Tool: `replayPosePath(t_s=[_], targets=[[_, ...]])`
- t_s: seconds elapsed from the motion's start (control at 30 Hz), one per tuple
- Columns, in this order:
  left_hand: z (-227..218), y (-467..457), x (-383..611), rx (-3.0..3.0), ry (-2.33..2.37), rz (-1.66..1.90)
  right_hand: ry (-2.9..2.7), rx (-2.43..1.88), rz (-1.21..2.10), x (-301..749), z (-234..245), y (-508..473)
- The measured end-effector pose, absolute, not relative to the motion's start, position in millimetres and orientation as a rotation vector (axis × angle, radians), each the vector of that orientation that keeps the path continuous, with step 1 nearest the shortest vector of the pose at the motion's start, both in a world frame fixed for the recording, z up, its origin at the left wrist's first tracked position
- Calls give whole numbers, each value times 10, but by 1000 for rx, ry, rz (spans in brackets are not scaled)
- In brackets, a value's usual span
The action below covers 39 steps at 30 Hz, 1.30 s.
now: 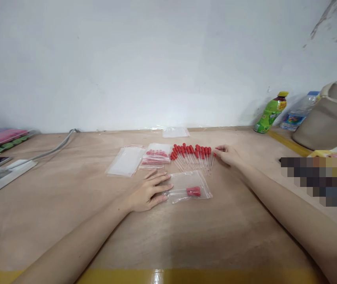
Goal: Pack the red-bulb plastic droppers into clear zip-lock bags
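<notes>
Searching for writing, you are finding only the yellow-and-red label on the green bottle (270, 112) at the right of the frame, and it is too blurred to read; the clear water bottle (298, 110) just beside it is showing a blue label that is no clearer. A beige bag (330, 118) is sitting at the far right, and a grey cable (53, 150) is running to a white power strip (11, 167) at the left. On the brown table (186, 236), just left of centre, a stack of empty bags (126, 161) is lying beside a stack of filled bags (156, 156). Nothing is standing between your hands and the work. Your left hand (149, 193) is lying spread and flat, gripping nothing, its fingertips pressing the left edge of the clear bag (180, 185) at centre frame, which is holding a few red-bulbed droppers (193, 191). Your right hand (229, 154) is resting at the right end of the row of droppers (190, 156) just above that bag, its curled fingertips touching the last one; whether it is pinching it, you cannot tell.
</notes>
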<state>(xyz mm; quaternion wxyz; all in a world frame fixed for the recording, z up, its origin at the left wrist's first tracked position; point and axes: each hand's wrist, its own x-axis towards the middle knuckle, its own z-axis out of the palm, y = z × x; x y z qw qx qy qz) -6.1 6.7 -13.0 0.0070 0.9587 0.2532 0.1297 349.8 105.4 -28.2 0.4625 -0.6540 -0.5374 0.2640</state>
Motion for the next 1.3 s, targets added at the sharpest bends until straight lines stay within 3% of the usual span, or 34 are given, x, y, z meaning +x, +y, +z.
replayPosePath(t_s=[0.43, 0.63, 0.8, 1.13, 1.3], targets=[[-81, 41, -54, 3013, 797, 317, -916, -1128, 1061, 3168, -247, 226], [-78, 45, -55, 2990, 781, 325, -1364, -1161, 1267, 3213, -240, 69], [-59, 40, -49, 2981, 771, 311, -2002, -1189, 824, 3260, -226, 40], [-89, 67, -42, 2954, 736, 343, -2236, -1023, -196, 2963, -218, -14], [-66, 61, -36, 2956, 738, 325, -2295, -903, -339, 2977, -188, -31]])
